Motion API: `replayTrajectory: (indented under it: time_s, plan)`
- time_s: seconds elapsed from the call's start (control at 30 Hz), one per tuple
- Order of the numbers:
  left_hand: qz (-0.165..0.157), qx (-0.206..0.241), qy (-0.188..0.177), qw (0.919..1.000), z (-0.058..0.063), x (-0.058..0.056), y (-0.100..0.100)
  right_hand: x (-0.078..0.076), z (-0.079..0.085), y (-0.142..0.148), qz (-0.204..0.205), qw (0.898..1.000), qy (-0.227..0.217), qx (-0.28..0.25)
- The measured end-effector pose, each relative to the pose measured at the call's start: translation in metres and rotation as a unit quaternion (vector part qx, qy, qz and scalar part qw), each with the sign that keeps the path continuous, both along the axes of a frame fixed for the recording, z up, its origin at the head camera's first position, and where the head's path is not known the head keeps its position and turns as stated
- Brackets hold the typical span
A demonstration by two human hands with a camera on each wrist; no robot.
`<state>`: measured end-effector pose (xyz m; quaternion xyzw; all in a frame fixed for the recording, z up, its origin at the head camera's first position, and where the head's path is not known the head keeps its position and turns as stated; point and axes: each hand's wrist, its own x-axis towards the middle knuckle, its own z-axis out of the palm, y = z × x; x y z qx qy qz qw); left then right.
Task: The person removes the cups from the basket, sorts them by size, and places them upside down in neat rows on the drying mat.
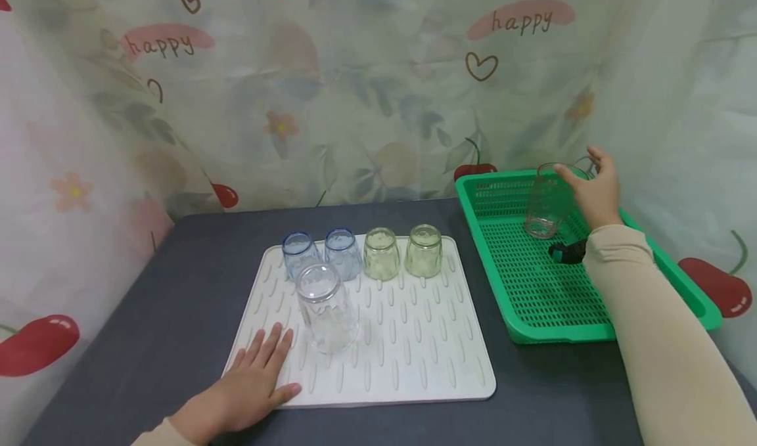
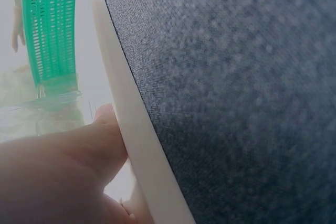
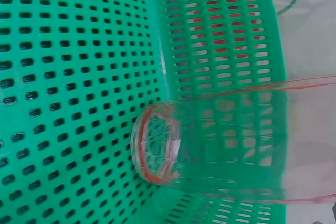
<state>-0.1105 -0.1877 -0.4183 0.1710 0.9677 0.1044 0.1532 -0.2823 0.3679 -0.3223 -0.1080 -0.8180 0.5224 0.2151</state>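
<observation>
In the head view my right hand (image 1: 597, 193) grips the top of a tall clear glass (image 1: 541, 209) with a pinkish rim, thumb at the rim. The glass tilts a little, its base low inside the green basket (image 1: 481, 249); in the right wrist view its thick base (image 3: 157, 145) shows close over the perforated floor, with the fingers out of sight. My left hand (image 1: 251, 383) lies with spread fingers on the front left corner of the white ribbed mat (image 1: 408, 360). Beside those fingers a large clear glass (image 1: 328, 314) stands upside down on the mat.
Along the mat's back edge stand two blue glasses (image 1: 343, 255) and two green glasses (image 1: 424, 252), all upside down. The basket sits right of the mat on the dark tabletop (image 1: 171, 301). A printed curtain (image 1: 355, 104) hangs behind and at both sides.
</observation>
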Motion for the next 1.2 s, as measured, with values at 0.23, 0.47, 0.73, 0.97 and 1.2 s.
replayTrajectory:
  time_s: [0.23,0.47,0.73,0.97,1.2]
  plan:
    - [0.001,-0.003,-0.012,0.9999,-0.001,-0.002,0.0,-0.001,-0.007,0.002,0.009,1.0,-0.025,-0.005]
    - [-0.001,0.001,-0.021,0.9998,-0.005,-0.004,-0.004,0.001,-0.012,0.004,0.03,0.998,-0.057,0.009]
    - [0.002,0.0,-0.015,0.9999,-0.001,-0.002,-0.001,0.002,-0.014,0.003,0.06,0.995,-0.081,0.009]
    - [0.002,-0.003,-0.015,0.9999,0.001,-0.002,0.0,0.001,-0.018,0.004,0.065,0.994,-0.082,0.008]
    - [0.004,-0.003,-0.022,0.9997,0.001,-0.002,0.0,-0.001,-0.022,0.008,0.071,0.994,-0.082,0.003]
